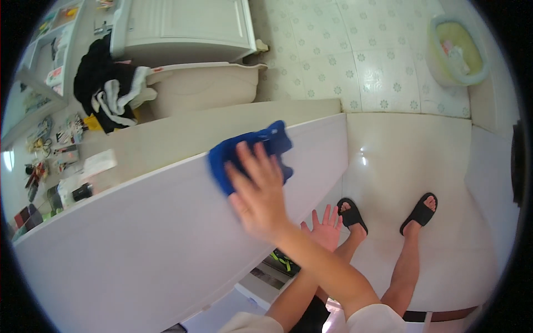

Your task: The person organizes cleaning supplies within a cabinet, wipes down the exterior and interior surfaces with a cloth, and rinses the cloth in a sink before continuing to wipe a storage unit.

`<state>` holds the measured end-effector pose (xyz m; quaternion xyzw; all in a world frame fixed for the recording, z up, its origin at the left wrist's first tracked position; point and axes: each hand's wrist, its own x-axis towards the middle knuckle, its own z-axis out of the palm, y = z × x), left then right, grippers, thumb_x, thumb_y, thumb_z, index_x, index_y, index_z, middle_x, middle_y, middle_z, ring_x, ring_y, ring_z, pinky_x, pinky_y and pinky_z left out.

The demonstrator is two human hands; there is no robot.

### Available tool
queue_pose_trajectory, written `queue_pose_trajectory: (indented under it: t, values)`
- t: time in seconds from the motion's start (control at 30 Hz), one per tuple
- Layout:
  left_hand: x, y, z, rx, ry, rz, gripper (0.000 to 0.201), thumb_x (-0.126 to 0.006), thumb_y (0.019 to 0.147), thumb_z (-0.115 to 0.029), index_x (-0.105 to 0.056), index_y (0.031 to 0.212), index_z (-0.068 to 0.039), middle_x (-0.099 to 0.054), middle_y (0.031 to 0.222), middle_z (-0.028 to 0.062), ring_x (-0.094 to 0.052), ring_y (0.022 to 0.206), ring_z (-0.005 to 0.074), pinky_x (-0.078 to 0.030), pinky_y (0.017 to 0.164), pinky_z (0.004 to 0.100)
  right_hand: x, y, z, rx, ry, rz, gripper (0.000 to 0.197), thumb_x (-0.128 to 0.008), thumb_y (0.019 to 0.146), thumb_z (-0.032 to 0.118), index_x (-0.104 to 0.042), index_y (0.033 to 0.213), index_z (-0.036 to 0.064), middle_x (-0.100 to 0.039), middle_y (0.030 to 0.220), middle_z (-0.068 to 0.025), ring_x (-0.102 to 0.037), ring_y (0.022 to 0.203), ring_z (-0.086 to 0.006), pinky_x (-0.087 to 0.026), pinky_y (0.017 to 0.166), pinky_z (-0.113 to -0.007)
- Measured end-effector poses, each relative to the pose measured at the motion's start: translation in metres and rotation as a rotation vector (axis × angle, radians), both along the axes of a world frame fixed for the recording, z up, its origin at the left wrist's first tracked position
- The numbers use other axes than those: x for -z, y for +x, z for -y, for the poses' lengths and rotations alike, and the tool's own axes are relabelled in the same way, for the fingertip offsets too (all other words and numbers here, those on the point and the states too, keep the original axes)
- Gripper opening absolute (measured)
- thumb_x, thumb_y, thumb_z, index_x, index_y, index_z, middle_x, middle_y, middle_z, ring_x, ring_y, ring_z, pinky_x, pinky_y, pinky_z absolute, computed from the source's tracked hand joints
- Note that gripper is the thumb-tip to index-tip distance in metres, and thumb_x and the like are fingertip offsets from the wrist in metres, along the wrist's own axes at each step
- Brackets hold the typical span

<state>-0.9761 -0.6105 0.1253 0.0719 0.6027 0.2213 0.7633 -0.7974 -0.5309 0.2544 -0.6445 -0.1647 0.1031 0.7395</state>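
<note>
A bunched blue cloth [222, 161] lies against the upper edge of a wide white panel [139, 238], which looks like a door. My right hand [258, 194] presses the cloth onto it, fingers spread over the fabric, holding it there. The right forearm crosses over my left arm. Beyond the panel's lower right edge is my left hand [326, 232], palm showing and fingers spread, with nothing in it. Part of the cloth is hidden under the right hand.
A beige tub [205, 89] stands behind the panel, with black and white clothing [108, 83] at its left. Small items and a dark bottle [82, 192] crowd the far left. A pale basin [476, 49] sits at upper right. Black slippers [420, 211] are on my feet.
</note>
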Motion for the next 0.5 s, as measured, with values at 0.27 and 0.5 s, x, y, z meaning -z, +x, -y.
queue_pose_trajectory:
  t: [0.27, 0.5]
  values:
    - [-0.130, 0.030, -0.004, 0.001, -0.009, 0.103, 0.071, -0.034, 0.094, -0.073, -0.030, 0.151, -0.030, -0.030, 0.161, 0.0112, -0.031, 0.147, 0.0358, -0.028, 0.115, 0.0526, -0.250, 0.007, 0.008, -0.112, 0.344, 0.281, 0.054, -0.070, 0.083, 0.030, -0.061, 0.136, 0.0294, -0.037, 0.160, -0.0012, -0.033, 0.147, -0.0322, -0.020, 0.115, -0.064]
    - [-0.178, 0.021, -0.002, -0.123, 0.028, 0.014, 0.075, -0.037, 0.095, -0.072, -0.016, 0.158, -0.039, -0.029, 0.161, 0.0104, -0.032, 0.146, 0.0356, -0.027, 0.115, 0.0539, -0.319, -0.001, 0.001, -0.219, 0.475, 0.397, 0.061, -0.070, 0.086, 0.036, -0.049, 0.144, 0.0366, -0.029, 0.163, 0.0031, -0.025, 0.151, -0.0293, -0.011, 0.117, -0.069]
